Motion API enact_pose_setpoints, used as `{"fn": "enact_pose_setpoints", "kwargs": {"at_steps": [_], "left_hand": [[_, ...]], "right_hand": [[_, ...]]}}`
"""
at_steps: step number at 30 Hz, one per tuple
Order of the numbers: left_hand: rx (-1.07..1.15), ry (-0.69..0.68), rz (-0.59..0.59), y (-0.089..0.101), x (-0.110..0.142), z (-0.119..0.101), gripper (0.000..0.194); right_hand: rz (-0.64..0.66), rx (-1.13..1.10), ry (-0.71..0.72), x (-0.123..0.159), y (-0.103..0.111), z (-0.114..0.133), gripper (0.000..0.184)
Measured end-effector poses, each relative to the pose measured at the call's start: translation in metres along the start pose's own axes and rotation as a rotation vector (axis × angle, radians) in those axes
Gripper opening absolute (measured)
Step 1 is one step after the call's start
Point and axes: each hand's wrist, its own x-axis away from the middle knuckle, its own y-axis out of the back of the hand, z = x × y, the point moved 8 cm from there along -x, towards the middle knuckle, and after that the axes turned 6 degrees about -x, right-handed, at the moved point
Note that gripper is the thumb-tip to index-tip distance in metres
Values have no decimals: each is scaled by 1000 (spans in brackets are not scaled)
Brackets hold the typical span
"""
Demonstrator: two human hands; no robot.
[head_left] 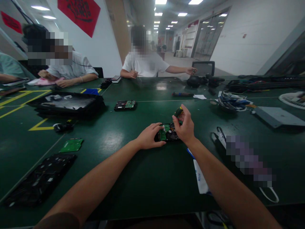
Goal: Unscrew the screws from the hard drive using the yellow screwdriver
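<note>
A black hard drive (172, 136) with a green circuit board (164, 135) lies on the green table in front of me. Around its left end my left hand (150, 136) is closed, thumb on the near edge and fingers on the far edge. Above the drive's right end, my right hand (184, 124) grips the dark green and yellow handle of a screwdriver (178, 111). The screwdriver's tip is hidden behind my hand. A white and blue packet (199, 176) sits partly under my right forearm.
Another drive (125, 105) lies beyond my left hand. Black trays (68, 103), a loose green board (71, 145) and a black casing (40, 178) are on the left. To the right are a cable bundle (232, 101) and a grey metal box (280, 116). Co-workers sit across the table.
</note>
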Motion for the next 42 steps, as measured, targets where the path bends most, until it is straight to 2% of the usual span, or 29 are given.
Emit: {"fn": "enact_pose_setpoints", "kwargs": {"at_steps": [12,16,19,21,25,33,38,42], "left_hand": [[3,1,4,0,-1,0,79],[-2,2,3,1,-1,-1,79],[8,-5,-15,1,-1,-1,81],[18,-10,-24,1,-1,0,80],[35,-5,-26,2,0,1,71],[51,2,-31,4,-1,1,49],[69,10,-53,3,0,3,48],[87,20,-57,4,0,4,50]], "right_hand": [[66,58,6,-3,2,7,74],[89,-1,31,-3,1,9,73],[52,-40,89,-4,1,8,71],[-15,-63,181,-5,3,11,69],[-62,-88,290,-6,3,13,68],[-76,-131,259,-4,3,10,65],[-148,-87,247,-5,7,7,65],[-128,-130,237,-6,8,9,65]]}}
